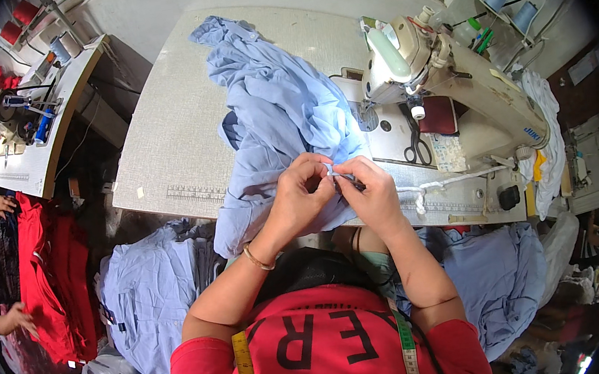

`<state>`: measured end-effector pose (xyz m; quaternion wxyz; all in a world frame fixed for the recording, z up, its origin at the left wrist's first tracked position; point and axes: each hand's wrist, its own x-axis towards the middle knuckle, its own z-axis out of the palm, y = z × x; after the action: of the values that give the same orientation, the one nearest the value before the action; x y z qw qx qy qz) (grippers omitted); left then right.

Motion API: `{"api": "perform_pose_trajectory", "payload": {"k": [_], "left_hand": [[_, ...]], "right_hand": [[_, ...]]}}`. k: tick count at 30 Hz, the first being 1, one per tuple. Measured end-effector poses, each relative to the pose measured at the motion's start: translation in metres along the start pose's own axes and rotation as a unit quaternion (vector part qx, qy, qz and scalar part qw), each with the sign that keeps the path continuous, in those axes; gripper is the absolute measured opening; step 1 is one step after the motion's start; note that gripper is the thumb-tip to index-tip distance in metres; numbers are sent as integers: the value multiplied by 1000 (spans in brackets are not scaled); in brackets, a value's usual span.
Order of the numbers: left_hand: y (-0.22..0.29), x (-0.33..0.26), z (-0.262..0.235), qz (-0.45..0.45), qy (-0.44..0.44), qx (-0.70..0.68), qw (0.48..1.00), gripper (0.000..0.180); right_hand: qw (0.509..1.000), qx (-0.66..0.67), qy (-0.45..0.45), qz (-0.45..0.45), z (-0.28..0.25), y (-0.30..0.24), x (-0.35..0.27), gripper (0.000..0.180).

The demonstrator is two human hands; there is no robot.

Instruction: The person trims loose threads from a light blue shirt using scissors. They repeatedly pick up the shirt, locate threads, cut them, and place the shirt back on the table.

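Note:
A light blue garment lies bunched across the sewing table, its near end hanging over the front edge. At that near end my left hand and my right hand meet, fingertips pinched on a small folded piece of the light blue cloth. Both hands are closed, thumbs and forefingers almost touching. Exactly which part of the garment they pinch is too small to tell. Just beyond my right hand stands the sewing machine, its needle area beside the cloth. Black scissors rest on the machine bed.
Stacked light blue garments hang below the table at left, with more blue cloth at lower right. Another sewing machine stands at far left, near another person's hand by red cloth. White cord lies along the table's front.

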<state>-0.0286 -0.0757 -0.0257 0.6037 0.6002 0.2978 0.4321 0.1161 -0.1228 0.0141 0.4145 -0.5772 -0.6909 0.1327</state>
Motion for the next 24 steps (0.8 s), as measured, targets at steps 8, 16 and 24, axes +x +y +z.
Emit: {"api": "perform_pose_trajectory", "payload": {"k": [8, 16, 24], "left_hand": [[-7, 1, -3, -8, -20, -19, 1000, 6], [-5, 3, -3, 2, -22, 1, 1000, 8], [-5, 3, -2, 12, -12, 4, 1000, 9]], "right_hand": [[967, 172, -72, 174, -5, 14, 1, 15], [975, 114, -48, 184, -20, -5, -2, 25], [973, -212, -87, 12, -24, -31, -13, 17]]}}
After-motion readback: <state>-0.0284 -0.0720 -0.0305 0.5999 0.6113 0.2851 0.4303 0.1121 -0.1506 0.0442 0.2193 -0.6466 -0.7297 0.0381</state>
